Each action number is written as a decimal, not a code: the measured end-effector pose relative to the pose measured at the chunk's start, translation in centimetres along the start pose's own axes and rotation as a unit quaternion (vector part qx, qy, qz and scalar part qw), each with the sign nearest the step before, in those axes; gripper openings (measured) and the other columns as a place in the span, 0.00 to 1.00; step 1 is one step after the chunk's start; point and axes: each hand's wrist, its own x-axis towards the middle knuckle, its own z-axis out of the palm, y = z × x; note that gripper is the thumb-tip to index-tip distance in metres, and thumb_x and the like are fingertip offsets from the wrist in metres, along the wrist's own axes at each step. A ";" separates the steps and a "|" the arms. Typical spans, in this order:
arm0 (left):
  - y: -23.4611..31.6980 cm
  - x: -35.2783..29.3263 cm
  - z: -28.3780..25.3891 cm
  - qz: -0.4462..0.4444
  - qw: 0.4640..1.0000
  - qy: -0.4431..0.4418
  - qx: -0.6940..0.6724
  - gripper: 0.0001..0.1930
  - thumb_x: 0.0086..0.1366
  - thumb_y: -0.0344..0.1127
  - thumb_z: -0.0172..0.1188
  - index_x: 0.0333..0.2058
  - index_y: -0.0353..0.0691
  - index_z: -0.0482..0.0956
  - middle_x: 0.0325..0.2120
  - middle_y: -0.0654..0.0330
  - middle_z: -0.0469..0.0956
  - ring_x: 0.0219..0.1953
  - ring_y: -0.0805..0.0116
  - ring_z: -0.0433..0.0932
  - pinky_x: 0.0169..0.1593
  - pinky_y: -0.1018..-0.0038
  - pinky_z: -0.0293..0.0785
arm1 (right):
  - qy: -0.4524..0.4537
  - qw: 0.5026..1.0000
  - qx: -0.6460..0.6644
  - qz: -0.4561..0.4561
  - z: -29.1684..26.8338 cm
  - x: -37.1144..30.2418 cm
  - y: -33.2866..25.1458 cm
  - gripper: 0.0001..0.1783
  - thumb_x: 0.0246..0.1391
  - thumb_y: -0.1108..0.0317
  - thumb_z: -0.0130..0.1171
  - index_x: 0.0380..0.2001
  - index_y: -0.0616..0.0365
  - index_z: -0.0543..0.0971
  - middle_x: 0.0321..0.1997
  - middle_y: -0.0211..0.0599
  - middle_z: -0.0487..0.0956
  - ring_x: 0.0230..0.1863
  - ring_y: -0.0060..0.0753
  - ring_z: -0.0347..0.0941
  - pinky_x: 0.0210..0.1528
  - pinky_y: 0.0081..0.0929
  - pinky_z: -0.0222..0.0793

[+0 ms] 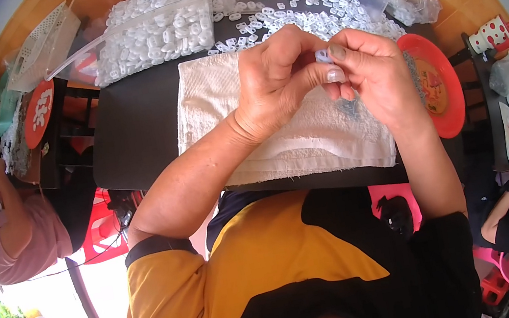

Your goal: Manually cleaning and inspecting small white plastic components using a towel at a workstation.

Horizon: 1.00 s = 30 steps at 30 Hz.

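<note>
Between left grip (275, 76) and right grip (380, 69), both narrowly pinching it, sits a small white piece (321, 55); beyond them, leftward, a clear bin (115, 34) holds similar pieces (162, 37); rightward, a red plate (452, 84) bears grey bits (416, 75).

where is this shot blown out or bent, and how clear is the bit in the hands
Head view: the bright opening at lower left is washed out to white; head view: the orange wall curves along the dark fisheye rim; head view: the white piece between left hand and right hand is partly covered, too small for fine detail.
</note>
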 end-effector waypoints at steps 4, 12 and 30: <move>-0.5 -0.3 0.2 -0.006 0.998 0.003 -0.068 0.08 0.58 0.22 0.63 0.32 0.31 0.71 0.24 0.57 0.78 0.26 0.71 0.82 0.29 0.79 0.78 | -0.005 1.000 -0.025 -0.018 0.0 0.0 0.3 0.12 0.61 0.65 0.54 0.33 0.65 0.76 0.23 0.31 0.74 0.22 0.23 0.71 0.21 0.14 0.57; -1.0 -0.6 0.1 -0.029 0.998 -0.009 -0.063 0.09 0.57 0.24 0.65 0.31 0.31 0.71 0.23 0.57 0.78 0.24 0.73 0.82 0.26 0.80 0.77 | -0.019 0.996 0.089 -0.003 -0.2 0.1 1.8 0.10 0.60 0.68 0.54 0.31 0.65 0.77 0.23 0.29 0.74 0.21 0.20 0.72 0.20 0.12 0.59; -1.2 0.0 1.0 -0.213 0.968 0.094 -0.094 0.06 0.60 0.26 0.63 0.35 0.33 0.78 0.25 0.62 0.78 0.22 0.78 0.72 0.24 0.82 0.67 | 0.128 0.984 -0.014 -0.123 -0.4 0.4 3.2 0.08 0.61 0.68 0.54 0.33 0.62 0.77 0.25 0.28 0.74 0.26 0.20 0.71 0.26 0.15 0.61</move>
